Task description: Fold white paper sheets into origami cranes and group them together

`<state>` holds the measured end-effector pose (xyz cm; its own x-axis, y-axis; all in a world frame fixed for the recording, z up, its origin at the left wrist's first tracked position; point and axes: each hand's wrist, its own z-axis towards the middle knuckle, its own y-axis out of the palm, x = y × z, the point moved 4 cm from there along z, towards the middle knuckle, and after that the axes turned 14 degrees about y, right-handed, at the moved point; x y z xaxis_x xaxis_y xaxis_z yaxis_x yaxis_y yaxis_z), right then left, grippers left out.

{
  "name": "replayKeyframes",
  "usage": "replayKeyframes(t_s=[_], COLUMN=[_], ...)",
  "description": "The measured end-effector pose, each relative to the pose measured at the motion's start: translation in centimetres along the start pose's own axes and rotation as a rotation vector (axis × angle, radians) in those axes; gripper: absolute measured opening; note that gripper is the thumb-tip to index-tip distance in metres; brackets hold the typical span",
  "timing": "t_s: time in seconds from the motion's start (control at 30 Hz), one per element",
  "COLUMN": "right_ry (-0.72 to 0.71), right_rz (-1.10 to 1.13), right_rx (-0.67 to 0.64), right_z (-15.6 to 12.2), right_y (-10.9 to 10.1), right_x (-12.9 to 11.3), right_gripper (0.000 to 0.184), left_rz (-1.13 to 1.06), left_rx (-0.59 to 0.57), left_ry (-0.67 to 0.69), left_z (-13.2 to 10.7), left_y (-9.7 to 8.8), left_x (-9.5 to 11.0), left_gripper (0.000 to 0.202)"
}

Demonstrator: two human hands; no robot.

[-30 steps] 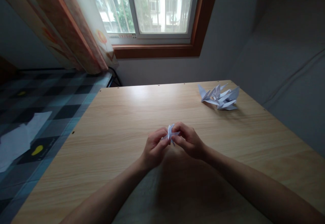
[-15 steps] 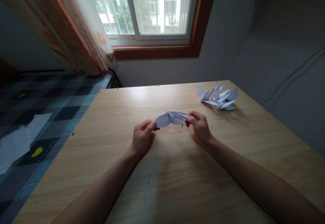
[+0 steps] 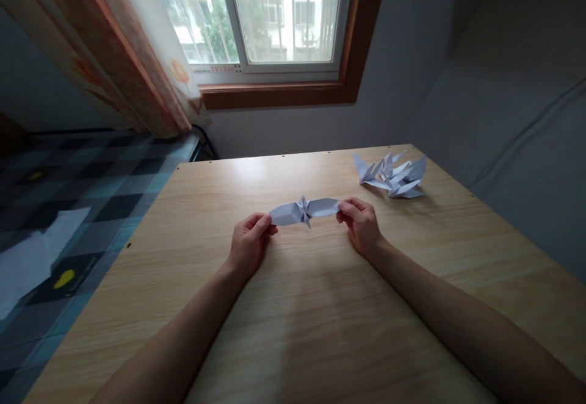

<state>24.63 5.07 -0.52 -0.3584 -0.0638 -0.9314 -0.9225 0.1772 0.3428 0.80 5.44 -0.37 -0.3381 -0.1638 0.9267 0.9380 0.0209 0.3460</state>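
Observation:
A white folded paper crane (image 3: 304,210) is stretched out flat between my hands, just above the wooden table (image 3: 220,306). My left hand (image 3: 248,248) pinches the tip of one wing. The opposite wing tip is pinched by my right hand (image 3: 361,224). Both hands have their fingers closed on the paper, and the small body of the crane points up and down at the middle.
A pile of finished white paper cranes (image 3: 390,174) lies at the far right of the table. Left of the table is a checkered bed cover (image 3: 68,209) with a white paper sheet (image 3: 32,254) on it. A window (image 3: 270,13) and a curtain (image 3: 114,50) stand behind.
My hands moved apart from a tight hold at the middle, and the folded paper was pulled open into a long flat shape with both wings spread.

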Motion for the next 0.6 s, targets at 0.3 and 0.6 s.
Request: replayKeyframes(t_s=[0.3, 0.6], right_ry=[0.036, 0.095], right_rz=[0.016, 0.079], right_rx=[0.005, -0.007], right_z=[0.02, 0.22], right_y=[0.01, -0.13], right_x=[-0.21, 0.00], right_gripper=[0.017, 0.017], left_rz=[-0.033, -0.089], left_rx=[-0.010, 0.009], left_ry=[-0.020, -0.058], left_z=[0.26, 0.52], left_y=[-0.14, -0.45], left_x=[0.46, 0.12], left_gripper=[0.025, 0.023])
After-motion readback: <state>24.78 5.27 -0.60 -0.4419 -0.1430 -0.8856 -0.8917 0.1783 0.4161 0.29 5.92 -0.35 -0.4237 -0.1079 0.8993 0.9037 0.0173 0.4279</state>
